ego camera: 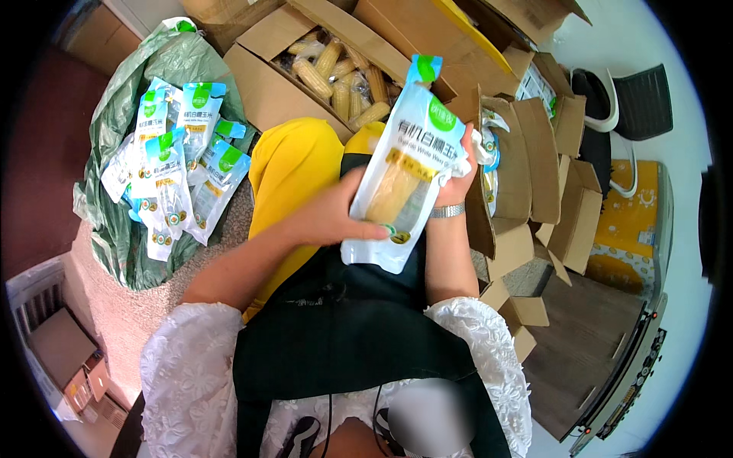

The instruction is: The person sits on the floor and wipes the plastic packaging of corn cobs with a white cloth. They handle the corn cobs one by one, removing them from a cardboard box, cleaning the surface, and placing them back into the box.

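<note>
A white and blue-green printed plastic pouch [413, 166] is held up in front of my lap. Through its clear window shows a pale corn cob. My left hand [343, 209] grips its lower left side, thumb across the front. Behind the upper right edge, my right hand [462, 180] supports the pouch, its fingers partly hidden. A crumpled white cloth or tissue [455, 169] is tucked between that hand and the pouch. Beyond my knees, an open cardboard box [275, 86] holds several corn cobs [312, 78] in clear wrapping.
On the left, a green plastic sack [106, 240] lies under several similar pouches [166, 166]. Another open carton [518, 166] on the right contains more pouches. Farther right are opened boxes [578, 217], a chair [641, 103] and a dark wooden cabinet [584, 343].
</note>
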Available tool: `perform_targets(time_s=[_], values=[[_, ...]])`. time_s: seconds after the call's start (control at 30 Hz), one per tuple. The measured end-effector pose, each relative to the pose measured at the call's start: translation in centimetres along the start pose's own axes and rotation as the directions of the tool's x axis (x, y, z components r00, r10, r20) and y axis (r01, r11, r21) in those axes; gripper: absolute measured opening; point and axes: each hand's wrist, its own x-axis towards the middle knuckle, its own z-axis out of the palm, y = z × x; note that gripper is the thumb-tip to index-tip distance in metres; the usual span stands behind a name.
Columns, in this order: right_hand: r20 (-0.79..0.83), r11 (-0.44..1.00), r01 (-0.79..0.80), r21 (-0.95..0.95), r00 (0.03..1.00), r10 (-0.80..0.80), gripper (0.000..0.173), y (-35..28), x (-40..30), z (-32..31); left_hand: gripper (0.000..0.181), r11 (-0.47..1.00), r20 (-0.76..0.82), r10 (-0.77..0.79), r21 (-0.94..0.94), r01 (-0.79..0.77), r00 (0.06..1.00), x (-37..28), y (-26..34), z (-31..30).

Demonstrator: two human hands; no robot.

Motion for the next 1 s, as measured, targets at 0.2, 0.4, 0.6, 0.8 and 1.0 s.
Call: perform_targets(time_s=[0.2,0.4,0.6,0.8,1.0], values=[[-0.023,0.924,0.158,-0.349,0.984,-0.177,0.020,-0.9,-0.4,1.4,0.064,0.963,-0.035,-0.203,-0.186,0.193,0.979,-1.5,-1.0,1.5],[0.033,0.612,-0.066,-0.788,0.988,0.149,0.035,-6.2,0.1,4.8,0.055,0.969,-0.083,-0.236,0.057,0.241,0.968,-3.0,0.8,0.2],[0.038,0.240,-0.046,-0.970,0.941,0.336,0.030,-6.8,2.1,5.7,0.050,0.959,-0.128,-0.278,0.012,0.282,0.952,-3.5,1.8,-0.1],[0.011,0.005,0.010,-1.000,0.836,0.548,0.054,-5.7,2.4,5.6,0.048,0.963,-0.079,-0.236,0.116,0.244,0.969,-4.7,1.1,-1.9],[-0.118,0.358,-0.263,-0.896,0.919,0.377,0.060,-2.7,0.2,4.9,0.047,0.927,-0.096,-0.156,0.328,0.180,0.983,-6.5,2.5,-3.4]])
